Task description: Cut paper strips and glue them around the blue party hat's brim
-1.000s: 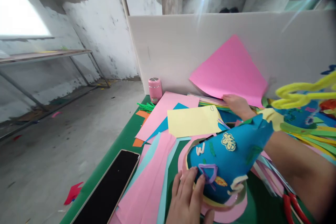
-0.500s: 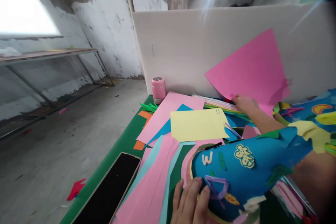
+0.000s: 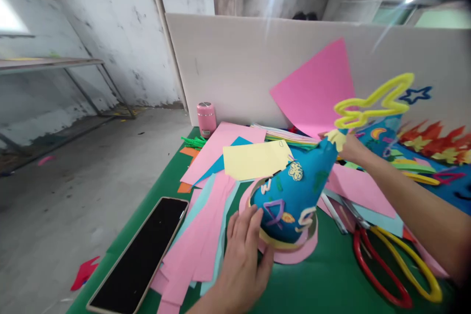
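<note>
My left hand (image 3: 243,250) lies with fingers stretched out against the base of a blue paper cone hat (image 3: 292,191), which carries paper and pipe-cleaner decorations and stands on a pink ring brim (image 3: 294,255). My right hand (image 3: 349,147) reaches behind the hat's tip to a stack of coloured paper (image 3: 287,135) and lifts a pink sheet (image 3: 316,88) by its lower edge. Its fingers are partly hidden by the hat's tip. A yellow pipe-cleaner star (image 3: 371,103) rises beside that hand.
A phone (image 3: 142,255) lies face up at the table's left edge. Pink, light blue and yellow sheets (image 3: 253,159) cover the green table (image 3: 324,284). Red and yellow scissors (image 3: 393,265) lie at right. A pink cup (image 3: 206,117) stands by the white divider board (image 3: 235,64).
The view has pulled back and the hat now stands more upright on its brim. My right hand still holds the pink sheet raised; the left hand stays at the hat's base.
</note>
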Motion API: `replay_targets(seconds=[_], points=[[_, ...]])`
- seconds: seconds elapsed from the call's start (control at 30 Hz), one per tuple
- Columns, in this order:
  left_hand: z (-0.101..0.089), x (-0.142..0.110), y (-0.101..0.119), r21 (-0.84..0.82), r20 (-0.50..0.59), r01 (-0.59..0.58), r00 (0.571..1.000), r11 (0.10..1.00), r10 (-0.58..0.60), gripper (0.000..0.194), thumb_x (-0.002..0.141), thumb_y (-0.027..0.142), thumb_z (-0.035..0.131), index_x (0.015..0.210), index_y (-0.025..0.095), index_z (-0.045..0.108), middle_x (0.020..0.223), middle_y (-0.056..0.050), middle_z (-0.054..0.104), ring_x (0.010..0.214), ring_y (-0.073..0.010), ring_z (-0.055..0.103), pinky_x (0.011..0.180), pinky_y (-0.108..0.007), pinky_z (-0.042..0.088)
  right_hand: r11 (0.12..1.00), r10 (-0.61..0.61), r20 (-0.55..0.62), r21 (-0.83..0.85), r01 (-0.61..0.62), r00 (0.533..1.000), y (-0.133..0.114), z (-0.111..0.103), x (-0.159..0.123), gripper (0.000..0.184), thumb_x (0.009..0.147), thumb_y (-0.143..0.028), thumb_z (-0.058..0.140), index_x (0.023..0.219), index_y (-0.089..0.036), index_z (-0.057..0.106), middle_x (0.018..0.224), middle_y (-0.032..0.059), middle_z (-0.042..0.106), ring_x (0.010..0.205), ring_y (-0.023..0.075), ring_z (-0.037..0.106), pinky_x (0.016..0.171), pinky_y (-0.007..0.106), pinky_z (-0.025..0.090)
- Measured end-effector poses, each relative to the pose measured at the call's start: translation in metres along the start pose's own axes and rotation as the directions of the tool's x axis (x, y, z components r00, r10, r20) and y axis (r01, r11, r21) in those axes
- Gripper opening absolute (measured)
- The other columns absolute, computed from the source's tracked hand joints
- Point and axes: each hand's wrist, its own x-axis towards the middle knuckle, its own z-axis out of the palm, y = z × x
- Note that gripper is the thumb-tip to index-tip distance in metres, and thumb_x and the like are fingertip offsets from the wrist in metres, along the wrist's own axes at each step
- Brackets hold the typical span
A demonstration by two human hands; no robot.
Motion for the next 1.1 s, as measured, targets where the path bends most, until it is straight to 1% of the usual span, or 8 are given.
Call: replay_targets(seconds=[0.13, 0.23, 0.37, 0.47, 0.6, 0.8, 1.0, 1.1], points=[[0.0, 0.005, -0.003, -0.078, -0.111, -0.002, 0.994, 0.997, -0.006, 0.05, 0.088, 0.018, 0.047, 0.135, 0.02, 0.029, 0.124, -0.016, 0.049, 0.117, -0.0279, 0.046, 0.094, -0.047, 0.042, 0.996, 0.039, 0.216, 0.074, -0.056, 0.976, -0.016, -0.02, -0.065, 0.029, 0.09, -0.032, 0.05, 0.115, -0.019, 0.056, 0.109, 0.0071, 0.061, 0.095, 0.0184, 0.06, 0.084, 0.04, 0.048], [0.002, 0.007, -0.008, -0.098, -0.15, 0.023, 0.988, 0.995, -0.037, 0.045, 0.088, 0.014, 0.042, 0.131, 0.02, 0.032, 0.123, -0.015, 0.048, 0.117, -0.0267, 0.045, 0.093, -0.046, 0.042, 0.983, 0.029, 0.233, 0.171, -0.07, 0.972, -0.045, -0.017, -0.117, 0.055, 0.085, -0.03, 0.052, 0.137, -0.028, 0.035, 0.129, 0.009, 0.052, 0.116, 0.0232, 0.051, 0.091, 0.043, 0.043], [-0.001, 0.009, -0.016, -0.109, -0.2, 0.081, 0.974, 0.991, -0.102, 0.036, 0.088, 0.013, 0.038, 0.124, 0.019, 0.038, 0.119, -0.013, 0.049, 0.115, -0.0252, 0.046, 0.094, -0.045, 0.042, 0.952, 0.069, 0.183, 0.28, -0.119, 0.981, -0.083, 0.005, -0.157, 0.077, 0.078, -0.039, 0.061, 0.142, -0.036, 0.019, 0.144, 0.0073, 0.036, 0.13, 0.0264, 0.036, 0.097, 0.048, 0.037], [-0.003, 0.011, -0.02, -0.115, -0.234, 0.116, 0.962, 0.987, -0.14, 0.033, 0.086, 0.01, 0.036, 0.118, 0.018, 0.041, 0.115, -0.012, 0.05, 0.113, -0.024, 0.048, 0.093, -0.043, 0.042, 0.924, 0.14, 0.128, 0.339, -0.176, 0.982, -0.099, 0.024, -0.162, 0.091, 0.07, -0.049, 0.068, 0.143, -0.035, 0.016, 0.145, 0.0087, 0.032, 0.132, 0.0278, 0.031, 0.1, 0.051, 0.034], [-0.003, 0.013, -0.021, -0.099, -0.251, 0.139, 0.955, 0.985, -0.159, 0.03, 0.086, 0.009, 0.035, 0.114, 0.017, 0.042, 0.111, -0.012, 0.052, 0.11, -0.0232, 0.049, 0.092, -0.041, 0.044, 0.91, 0.147, 0.135, 0.37, -0.188, 0.98, -0.11, 0.04, -0.153, 0.104, 0.064, -0.052, 0.073, 0.145, -0.031, 0.012, 0.145, 0.0111, 0.032, 0.129, 0.0288, 0.036, 0.098, 0.048, 0.038], [-0.005, 0.011, -0.02, 0.027, -0.236, 0.137, 0.964, 0.99, -0.127, 0.028, 0.087, 0.013, 0.035, 0.113, 0.018, 0.043, 0.108, -0.011, 0.054, 0.107, -0.0218, 0.052, 0.088, -0.038, 0.045, 0.874, 0.123, 0.182, 0.445, -0.193, 0.976, -0.109, 0.039, -0.144, 0.094, 0.068, -0.046, 0.072, 0.144, -0.032, 0.018, 0.142, 0.0085, 0.038, 0.123, 0.0279, 0.044, 0.096, 0.044, 0.043], [-0.031, 0.008, -0.027, 0.269, -0.058, 0.15, 0.989, 0.951, -0.14, 0.026, 0.086, 0.022, 0.041, 0.109, 0.018, 0.051, 0.11, -0.01, 0.057, 0.106, -0.0236, 0.053, 0.09, -0.038, 0.042, 0.86, 0.108, 0.213, 0.469, -0.199, 0.971, -0.094, 0.037, -0.139, 0.097, 0.069, -0.046, 0.071, 0.145, -0.033, 0.013, 0.143, 0.0074, 0.038, 0.125, 0.0271, 0.043, 0.096, 0.042, 0.044], [-0.05, 0.005, -0.036, 0.431, 0.063, 0.19, 0.969, 0.882, -0.239, 0.029, 0.084, 0.029, 0.046, 0.108, 0.015, 0.055, 0.11, -0.013, 0.058, 0.105, -0.0307, 0.052, 0.087, -0.046, 0.039, 0.915, 0.103, 0.121, 0.378, -0.142, 0.987, -0.089, 0.038, -0.14, 0.093, 0.07, -0.048, 0.069, 0.145, -0.028, 0.018, 0.143, 0.0102, 0.036, 0.126, 0.0292, 0.04, 0.099, 0.046, 0.04]])
